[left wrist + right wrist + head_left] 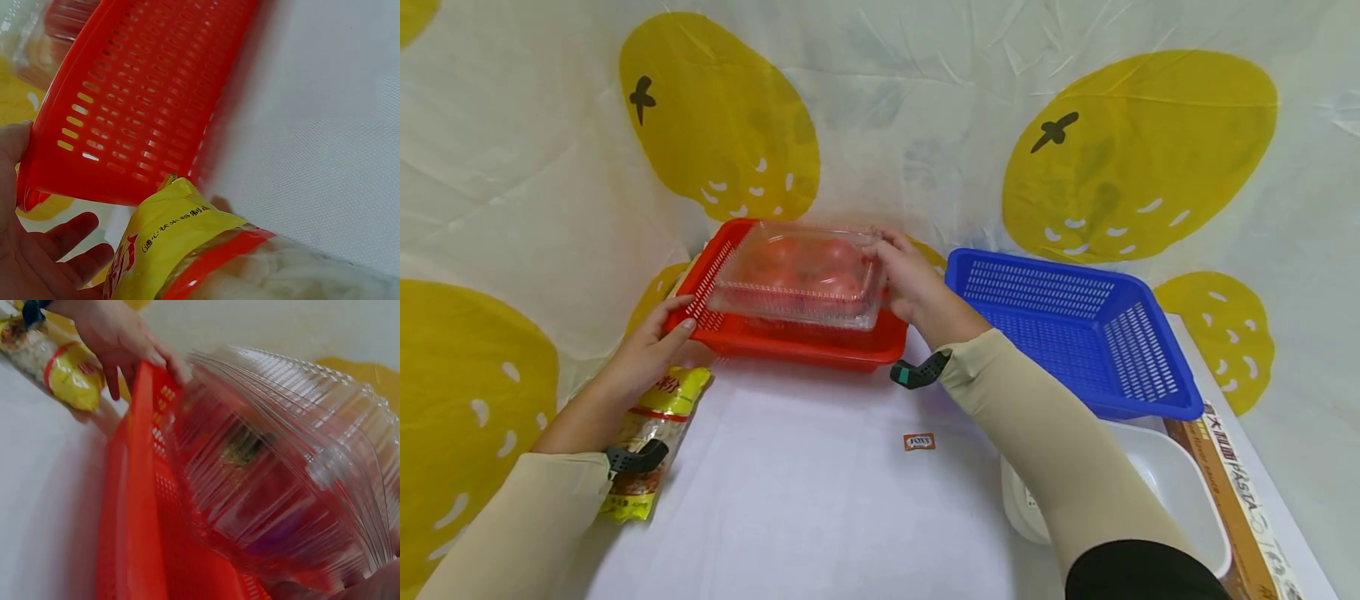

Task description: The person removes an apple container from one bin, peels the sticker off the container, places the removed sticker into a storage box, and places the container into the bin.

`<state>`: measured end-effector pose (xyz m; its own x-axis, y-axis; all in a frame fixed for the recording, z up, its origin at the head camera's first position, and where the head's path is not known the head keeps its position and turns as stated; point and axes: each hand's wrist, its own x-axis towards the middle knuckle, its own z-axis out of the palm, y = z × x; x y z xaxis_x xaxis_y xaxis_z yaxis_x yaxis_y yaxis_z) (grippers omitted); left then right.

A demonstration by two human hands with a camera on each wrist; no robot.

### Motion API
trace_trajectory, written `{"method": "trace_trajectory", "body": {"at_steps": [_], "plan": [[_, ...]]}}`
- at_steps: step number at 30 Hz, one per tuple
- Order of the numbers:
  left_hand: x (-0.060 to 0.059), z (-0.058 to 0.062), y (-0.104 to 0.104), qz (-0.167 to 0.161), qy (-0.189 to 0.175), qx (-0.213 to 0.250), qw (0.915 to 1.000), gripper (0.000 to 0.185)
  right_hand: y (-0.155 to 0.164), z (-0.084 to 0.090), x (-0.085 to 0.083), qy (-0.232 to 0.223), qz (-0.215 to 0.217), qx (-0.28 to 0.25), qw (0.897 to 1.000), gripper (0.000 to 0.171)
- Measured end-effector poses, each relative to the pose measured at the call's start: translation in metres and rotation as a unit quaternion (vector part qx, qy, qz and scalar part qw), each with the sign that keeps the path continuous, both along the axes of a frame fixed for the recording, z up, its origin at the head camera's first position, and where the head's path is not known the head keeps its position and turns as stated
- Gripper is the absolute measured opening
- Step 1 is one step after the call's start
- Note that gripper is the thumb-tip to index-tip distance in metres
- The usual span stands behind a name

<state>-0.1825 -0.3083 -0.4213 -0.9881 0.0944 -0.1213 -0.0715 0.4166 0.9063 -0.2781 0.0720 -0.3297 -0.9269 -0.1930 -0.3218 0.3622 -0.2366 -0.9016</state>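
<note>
My right hand (pixel 910 279) grips the right end of a clear plastic clamshell box (pixel 797 292) with several round red fruits inside. The box is tilted over the red basket (pixel 805 354), overlapping its opening in the head view. At the basket's left end, my left hand (pixel 655 346) holds the rim, its thumb and fingers about the corner. In the right wrist view the ridged box (pixel 275 469) fills much of the frame beside the basket wall (pixel 140 506). A yellow-ended bag of rice noodles (pixel 187 231) lies just below my left hand.
A blue basket (pixel 1075 333) stands to the right, behind a white tub (pixel 1187 500) partly hidden by my right forearm. A long pasta box (pixel 1240 500) lies at the right edge. One small wrapped packet (pixel 919 442) rests on the white tabletop.
</note>
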Motion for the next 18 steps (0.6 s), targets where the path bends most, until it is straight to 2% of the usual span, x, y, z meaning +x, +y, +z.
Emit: {"method": "trace_trajectory", "body": {"at_steps": [6, 11, 18], "plan": [[0.001, 0.004, 0.002, 0.014, -0.026, -0.021, 0.9993, 0.072, -0.008, -0.012, -0.017, -0.005, -0.003, -0.005, 1.0, 0.059], [0.001, 0.006, 0.003, 0.011, -0.03, -0.023, 0.9992, 0.071, -0.017, -0.025, -0.028, -0.014, -0.004, -0.009, 1.0, 0.06], [0.001, 0.007, 0.005, 0.014, -0.032, -0.015, 0.9993, 0.067, -0.025, -0.038, -0.037, -0.039, 0.007, 0.014, 0.999, 0.058]]}}
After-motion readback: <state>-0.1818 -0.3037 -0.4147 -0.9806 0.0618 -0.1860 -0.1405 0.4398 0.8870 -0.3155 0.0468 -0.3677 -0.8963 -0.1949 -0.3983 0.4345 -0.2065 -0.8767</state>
